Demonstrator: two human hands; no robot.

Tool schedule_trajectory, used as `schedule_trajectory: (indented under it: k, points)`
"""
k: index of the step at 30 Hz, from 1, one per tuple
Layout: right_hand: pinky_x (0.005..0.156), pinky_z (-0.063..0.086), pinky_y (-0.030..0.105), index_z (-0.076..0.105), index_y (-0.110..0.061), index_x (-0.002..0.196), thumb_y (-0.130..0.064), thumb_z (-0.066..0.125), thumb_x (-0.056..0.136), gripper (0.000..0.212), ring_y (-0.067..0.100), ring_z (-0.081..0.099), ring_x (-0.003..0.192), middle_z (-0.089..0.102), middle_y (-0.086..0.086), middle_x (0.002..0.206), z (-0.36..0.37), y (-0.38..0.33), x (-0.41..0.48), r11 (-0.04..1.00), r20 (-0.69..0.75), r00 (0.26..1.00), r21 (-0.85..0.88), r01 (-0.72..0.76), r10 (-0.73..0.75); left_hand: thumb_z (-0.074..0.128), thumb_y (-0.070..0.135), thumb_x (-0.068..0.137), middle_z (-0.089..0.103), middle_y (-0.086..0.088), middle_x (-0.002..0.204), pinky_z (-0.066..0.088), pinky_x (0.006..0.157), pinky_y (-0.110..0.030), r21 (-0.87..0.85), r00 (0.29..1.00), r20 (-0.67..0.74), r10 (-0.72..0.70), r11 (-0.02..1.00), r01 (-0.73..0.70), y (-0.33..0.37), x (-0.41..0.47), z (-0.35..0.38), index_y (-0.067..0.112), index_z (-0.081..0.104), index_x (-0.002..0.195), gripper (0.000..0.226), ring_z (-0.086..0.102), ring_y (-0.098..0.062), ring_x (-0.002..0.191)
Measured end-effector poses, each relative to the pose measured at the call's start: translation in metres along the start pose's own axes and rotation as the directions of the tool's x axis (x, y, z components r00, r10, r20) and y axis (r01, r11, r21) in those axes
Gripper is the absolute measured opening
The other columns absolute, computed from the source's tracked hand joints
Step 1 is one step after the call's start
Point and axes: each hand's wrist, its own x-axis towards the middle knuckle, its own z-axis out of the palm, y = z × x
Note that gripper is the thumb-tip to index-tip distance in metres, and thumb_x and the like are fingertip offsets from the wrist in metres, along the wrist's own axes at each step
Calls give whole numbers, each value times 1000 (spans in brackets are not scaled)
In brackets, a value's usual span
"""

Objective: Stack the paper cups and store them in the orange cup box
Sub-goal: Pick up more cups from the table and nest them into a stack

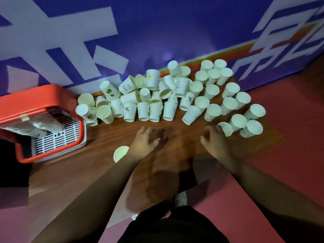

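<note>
Both hands, left hand (145, 142) and right hand (216, 142), hovered spread and empty over the bench (108, 172), near the paper cups (168, 97) (mostly loose, upside down). Some stacks already lay in the orange cup box (35, 99); I judged most stacking remained

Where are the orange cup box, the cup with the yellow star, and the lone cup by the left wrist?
orange cup box (40, 95): head view, top of its lid.
yellow star cup (152, 81): head view, its side wall.
lone cup (120, 153): head view, its flat base.
</note>
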Motion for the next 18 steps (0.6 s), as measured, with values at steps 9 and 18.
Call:
schedule_trajectory:
  k: [9,18]
  points:
    - [98,44,39,57,0,123,-23,64,86,44,36,53,115,52,22,125,-15,82,26,983,7,990,-120,-138,140,65,32,93,52,-17,125,47,100,-42,174,992,125,-23,985,1,79,87,79,5,53,130,48,55,-33,115]
    - [83,48,43,63,-1,111,-13,62,83,31,42,57,99,56,22,115,14,120,57,978,83,992,-195,-76,94,65,33,92,47,-24,135,45,102,-49,288,981,42,-187,943,168,83,178,131,-3,45,134,59,51,-41,123]
